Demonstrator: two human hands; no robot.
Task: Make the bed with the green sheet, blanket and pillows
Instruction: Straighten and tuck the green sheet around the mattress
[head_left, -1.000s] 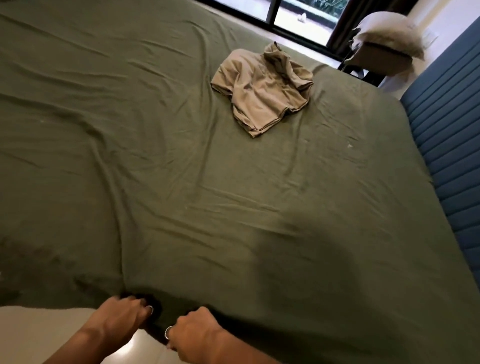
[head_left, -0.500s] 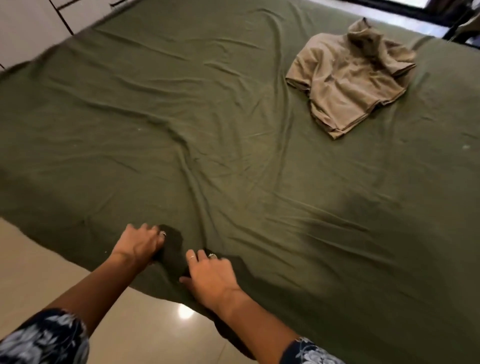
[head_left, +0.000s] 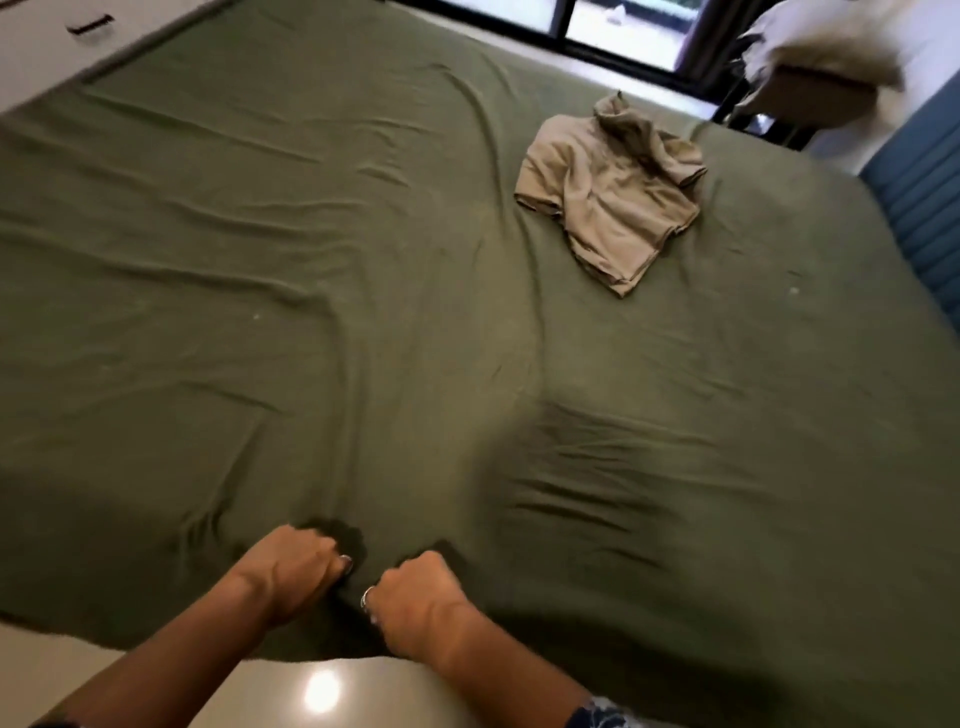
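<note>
Left hand (head_left: 291, 569) and right hand (head_left: 415, 597) side by side at near edge of bed, both curled into fists, each bunching a fold of the sheet (head_left: 363, 312). Fingertips buried in fabric, so exact pinch not visible, but knuckles tight and cloth gathered dark between the 2 fists. Grip at the hem, wrists low, arms drawn toward body: reads as a pull toward the near side to take out slack, probably before tucking.

Sheet: olive green, covering whole mattress, hem hanging over near edge above the floor (head_left: 156, 686). Not smooth. Long creases fanning from the fists toward far left, 1 strong ridge running up the middle, a patch of short ripples right of the hands. Far left edge looks roughly squared to mattress.

Beige garment (head_left: 608, 208) lying crumpled on sheet, far right, well apart from hands; likely in the way later, needs removal. Pillows (head_left: 826, 47) stacked off the bed at top right near the window (head_left: 623, 31), blurred. Blue headboard (head_left: 924, 208) along right side. Blanket not seen.

Judgement: early stage, sheet-straightening only; blanket and pillows not yet placed.
</note>
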